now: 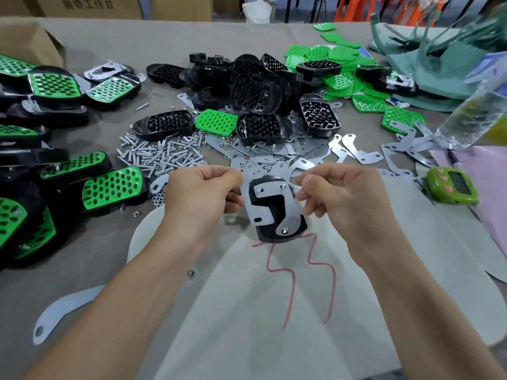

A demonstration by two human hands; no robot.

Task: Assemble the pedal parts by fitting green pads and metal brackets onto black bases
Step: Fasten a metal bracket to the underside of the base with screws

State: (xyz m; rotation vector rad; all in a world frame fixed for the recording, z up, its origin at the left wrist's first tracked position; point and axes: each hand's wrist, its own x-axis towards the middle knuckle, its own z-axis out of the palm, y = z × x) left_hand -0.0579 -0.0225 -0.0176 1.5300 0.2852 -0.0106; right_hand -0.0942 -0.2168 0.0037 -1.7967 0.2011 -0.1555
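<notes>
Head view: one black base [277, 215], metal bracket [270, 200] on its back, gripped at the edges by left hand [204, 192] and right hand [340, 193], fingers curled.

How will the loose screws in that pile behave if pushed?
The screws are small, round-shanked and lie loose, so they would probably roll and scatter. Their shiny metal looks slippery to pinch singly. The grey table cover may damp rolling.

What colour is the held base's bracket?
Silver metal bracket on the black base; head view.
</notes>
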